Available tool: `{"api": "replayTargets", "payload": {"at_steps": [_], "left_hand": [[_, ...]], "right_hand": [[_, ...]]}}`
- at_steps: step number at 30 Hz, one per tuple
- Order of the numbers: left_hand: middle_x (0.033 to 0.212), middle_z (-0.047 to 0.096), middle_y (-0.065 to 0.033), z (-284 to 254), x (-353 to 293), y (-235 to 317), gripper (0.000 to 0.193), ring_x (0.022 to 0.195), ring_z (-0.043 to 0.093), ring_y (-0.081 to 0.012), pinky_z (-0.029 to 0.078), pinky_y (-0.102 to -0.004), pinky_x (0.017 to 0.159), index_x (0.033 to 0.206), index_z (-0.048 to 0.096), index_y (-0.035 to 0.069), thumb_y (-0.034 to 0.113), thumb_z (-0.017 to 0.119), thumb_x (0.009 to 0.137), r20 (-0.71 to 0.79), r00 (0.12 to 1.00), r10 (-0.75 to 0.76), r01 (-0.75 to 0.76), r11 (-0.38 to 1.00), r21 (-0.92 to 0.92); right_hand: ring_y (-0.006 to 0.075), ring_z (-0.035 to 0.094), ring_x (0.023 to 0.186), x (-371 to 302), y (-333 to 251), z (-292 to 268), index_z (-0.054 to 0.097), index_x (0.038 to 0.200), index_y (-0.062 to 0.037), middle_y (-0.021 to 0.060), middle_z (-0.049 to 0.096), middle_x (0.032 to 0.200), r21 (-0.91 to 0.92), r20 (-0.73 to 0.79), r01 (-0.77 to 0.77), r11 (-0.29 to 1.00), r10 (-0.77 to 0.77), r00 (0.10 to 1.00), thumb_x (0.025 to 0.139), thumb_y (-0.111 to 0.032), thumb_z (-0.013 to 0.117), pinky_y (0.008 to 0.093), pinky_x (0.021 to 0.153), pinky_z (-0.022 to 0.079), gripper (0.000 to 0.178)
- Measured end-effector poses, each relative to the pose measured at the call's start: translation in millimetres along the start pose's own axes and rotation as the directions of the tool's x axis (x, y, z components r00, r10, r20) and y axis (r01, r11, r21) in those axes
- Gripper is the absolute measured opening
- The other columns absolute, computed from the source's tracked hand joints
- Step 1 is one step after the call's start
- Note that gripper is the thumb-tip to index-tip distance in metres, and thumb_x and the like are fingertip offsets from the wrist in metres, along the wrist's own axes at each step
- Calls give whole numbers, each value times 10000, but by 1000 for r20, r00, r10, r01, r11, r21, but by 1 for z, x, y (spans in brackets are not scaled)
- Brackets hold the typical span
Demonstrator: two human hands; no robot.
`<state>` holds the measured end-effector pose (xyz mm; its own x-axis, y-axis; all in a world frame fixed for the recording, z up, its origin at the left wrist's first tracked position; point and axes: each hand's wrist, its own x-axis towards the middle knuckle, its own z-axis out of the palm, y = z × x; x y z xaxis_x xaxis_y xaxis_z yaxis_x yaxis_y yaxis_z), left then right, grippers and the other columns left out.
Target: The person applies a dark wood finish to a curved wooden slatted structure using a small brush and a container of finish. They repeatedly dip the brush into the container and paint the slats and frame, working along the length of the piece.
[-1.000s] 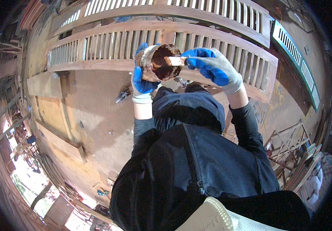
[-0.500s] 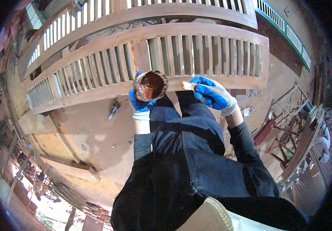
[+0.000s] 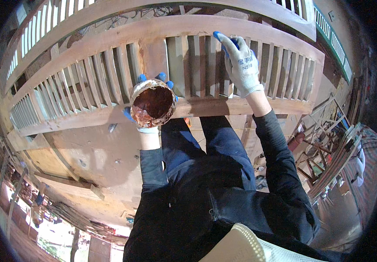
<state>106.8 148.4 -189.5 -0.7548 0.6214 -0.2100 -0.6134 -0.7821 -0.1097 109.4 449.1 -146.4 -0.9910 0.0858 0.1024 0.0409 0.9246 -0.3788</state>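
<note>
My left hand [image 3: 128, 114], in a blue-and-white work glove, is closed around a round bowl [image 3: 169, 116] with a crusted, stained rim and reddish-brown stuff inside. Its fingertips show past the far rim, and the bowl hides the palm. My right hand [image 3: 242, 65], in a matching glove, is over the slats of a long wooden panel [image 3: 155, 59], back turned up. One finger points toward the panel's far rail while the others curl under. Whatever those fingers hold is hidden beneath the hand.
A second slatted wooden panel [image 3: 162, 14] lies beyond the first, with a green-edged slatted piece [image 3: 333, 43] at the far right. Wooden frames and strips [image 3: 335, 159] are stacked on the right. A board [image 3: 68, 185] rests on the floor at left.
My right hand has moved forward over the slats and turned its back up; the small pale-and-orange piece in its fingers no longer shows. The bowl has shifted left in view and tilted.
</note>
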Motion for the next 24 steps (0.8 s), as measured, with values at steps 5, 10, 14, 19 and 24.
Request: {"api": "replayTargets", "payload": {"at_steps": [5,10,14,19,24], "left_hand": [[1542,193,-251,-6,0,0,951,1394,208,-498,242,-741,1041,1453,389,224,474,834,651,-23,1000,3,-6,995,-99],[1509,230,-297,-1,3,-9,959,1351,276,-528,312,-701,1025,1481,334,193,610,718,708,23,998,56,-55,996,-63],[1490,253,-320,1,5,-11,985,1326,318,-541,350,-679,1018,1492,310,180,673,682,726,57,995,78,-76,996,-42],[1482,261,-325,-2,6,-11,1022,1324,323,-536,354,-666,1027,1489,308,167,650,731,694,52,997,63,-60,997,-53],[1500,235,-306,3,4,-9,1014,1347,285,-526,315,-688,1035,1483,321,176,588,774,675,28,998,52,-50,997,-54]], "right_hand": [[260,624,866,11,-1,7,513,1353,-239,78,596,988,-286,25,184,940,-184,983,873,-59,602,380,712,534,520],[274,642,810,6,-7,4,628,1160,-209,75,619,914,-248,123,199,948,-173,977,929,-194,595,368,714,522,234],[216,617,836,13,-3,-4,543,1294,-192,59,560,976,-316,76,217,924,-204,976,836,-97,619,348,676,525,473],[254,624,841,5,-1,8,560,1261,-176,78,572,951,-312,146,159,937,-118,982,860,-119,618,355,661,533,409],[261,653,816,15,-10,-5,624,1186,-175,98,607,988,-251,83,193,948,-177,981,882,-139,618,361,659,541,306]]}}
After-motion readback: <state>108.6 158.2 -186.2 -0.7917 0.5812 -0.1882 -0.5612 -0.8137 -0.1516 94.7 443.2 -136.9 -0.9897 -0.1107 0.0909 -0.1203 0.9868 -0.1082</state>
